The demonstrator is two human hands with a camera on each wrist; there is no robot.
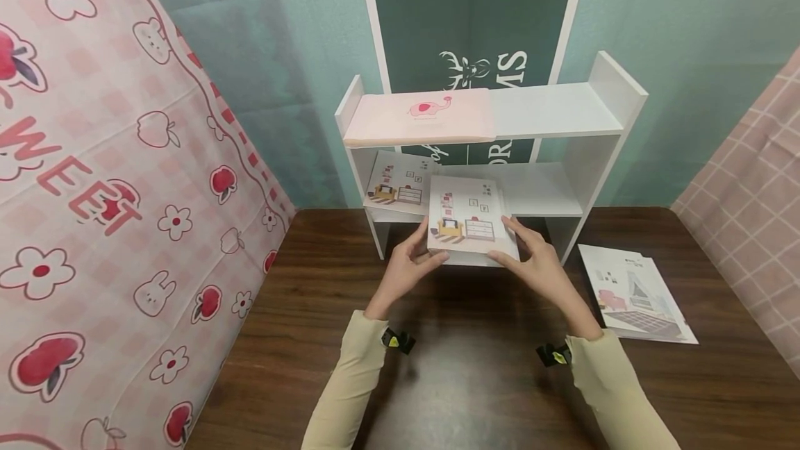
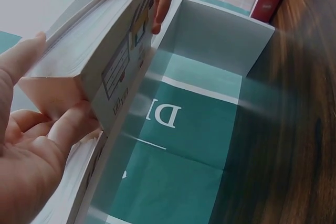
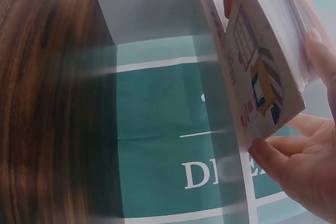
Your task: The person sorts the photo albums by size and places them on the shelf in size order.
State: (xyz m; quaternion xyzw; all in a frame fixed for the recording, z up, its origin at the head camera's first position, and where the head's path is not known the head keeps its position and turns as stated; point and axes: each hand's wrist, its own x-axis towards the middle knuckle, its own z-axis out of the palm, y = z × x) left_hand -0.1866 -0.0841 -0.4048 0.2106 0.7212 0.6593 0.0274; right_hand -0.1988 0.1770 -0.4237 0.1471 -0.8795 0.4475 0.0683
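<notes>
A thick white book (image 1: 465, 207) with a furniture drawing on its cover is held between both hands at the front of the shelf unit's middle board. My left hand (image 1: 406, 266) grips its left side, thumb along the near edge. On the opposite side my right hand (image 1: 539, 266) grips the near right corner. The page edges of the book (image 2: 79, 35) face the thumbs in the left wrist view. A similar book (image 1: 400, 182) lies on the middle board at its left end, partly covered by the held one.
The white shelf unit (image 1: 603, 172) stands on a dark wooden table (image 1: 300, 339) against a green curtain. A pink elephant-print item (image 1: 431, 117) lies on its top board. To the right, flat white books or boards (image 1: 637, 294) lie on the table. Patterned cloth hangs at both sides.
</notes>
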